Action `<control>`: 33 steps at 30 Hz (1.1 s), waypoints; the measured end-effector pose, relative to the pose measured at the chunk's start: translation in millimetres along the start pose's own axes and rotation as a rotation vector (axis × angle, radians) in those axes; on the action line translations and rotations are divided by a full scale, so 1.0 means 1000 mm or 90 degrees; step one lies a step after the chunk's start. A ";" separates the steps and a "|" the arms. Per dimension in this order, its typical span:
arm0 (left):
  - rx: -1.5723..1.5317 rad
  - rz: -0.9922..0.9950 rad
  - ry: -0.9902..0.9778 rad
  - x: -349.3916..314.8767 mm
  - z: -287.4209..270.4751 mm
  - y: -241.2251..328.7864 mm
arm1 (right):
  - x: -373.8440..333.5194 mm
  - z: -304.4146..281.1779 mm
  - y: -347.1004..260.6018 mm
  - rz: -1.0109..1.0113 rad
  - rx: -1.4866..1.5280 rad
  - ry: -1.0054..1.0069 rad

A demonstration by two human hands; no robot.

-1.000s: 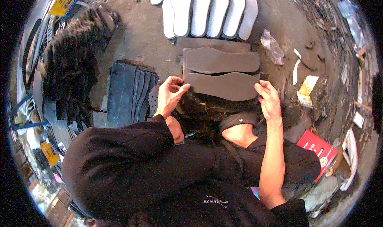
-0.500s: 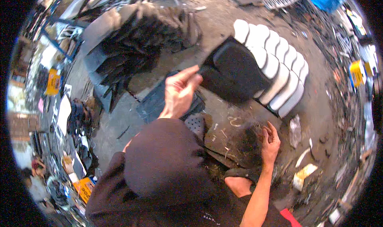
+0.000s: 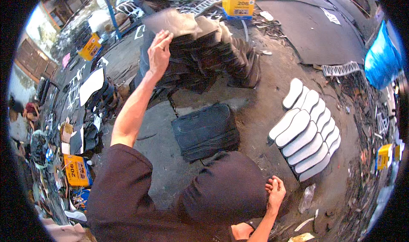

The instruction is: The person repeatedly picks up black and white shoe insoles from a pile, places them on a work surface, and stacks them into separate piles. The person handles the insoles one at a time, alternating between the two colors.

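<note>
My left hand [image 3: 159, 54] reaches out to a pile of dark sheet pieces [image 3: 200, 50] at the far left of centre. Its fingers are stretched and nothing shows gripped in them. Right at their tips lies a blurred, tan-faced piece [image 3: 172, 21] on top of the pile. My right hand [image 3: 276, 194] hangs beside my knee, loosely curled with fingers apart, holding nothing visible. A black rectangular pad [image 3: 206, 131] lies on the floor before me. To the right, white sole-shaped pieces [image 3: 298, 129] lie overlapping in two rows.
Large dark sheets [image 3: 315, 33] cover the back right, near a blue plastic bag [image 3: 383, 57]. Yellow boxes stand around, including one at the back [image 3: 237, 7] and one at the left [image 3: 77, 170]. Scraps litter both sides; a clear plastic piece [image 3: 306, 198] lies near my right hand.
My left hand has moved far left to the pile, and the black moulded piece it held is no longer in it. The view has shifted; my right hand remains beside my leg.
</note>
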State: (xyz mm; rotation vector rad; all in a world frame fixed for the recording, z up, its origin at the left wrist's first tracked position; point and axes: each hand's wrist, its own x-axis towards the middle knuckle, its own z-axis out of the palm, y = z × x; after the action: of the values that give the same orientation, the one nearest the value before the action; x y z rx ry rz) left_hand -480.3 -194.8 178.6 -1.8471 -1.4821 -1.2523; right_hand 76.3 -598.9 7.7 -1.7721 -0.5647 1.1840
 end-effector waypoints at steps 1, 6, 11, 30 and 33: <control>0.009 -0.089 -0.056 -0.015 0.001 -0.005 | 0.000 -0.001 0.000 -0.033 -0.018 -0.010; 0.041 -0.066 0.035 -0.083 -0.004 0.023 | -0.002 -0.002 0.000 -0.046 -0.039 -0.028; -0.107 -0.171 -0.100 -0.190 -0.007 0.077 | -0.002 0.007 0.011 -0.018 -0.083 -0.021; 0.019 -0.345 -0.697 -0.279 0.024 0.064 | 0.012 0.042 0.057 -0.041 -0.138 -0.173; -0.033 -0.447 -0.837 -0.268 0.032 0.054 | 0.017 0.054 0.059 -0.167 -0.262 -0.208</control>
State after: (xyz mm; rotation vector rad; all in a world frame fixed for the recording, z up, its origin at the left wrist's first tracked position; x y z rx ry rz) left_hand -420.3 -323.9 -56.9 -2.3850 -2.9337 -0.0741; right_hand 29.1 -591.9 -58.9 -1.7719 -1.2701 1.2392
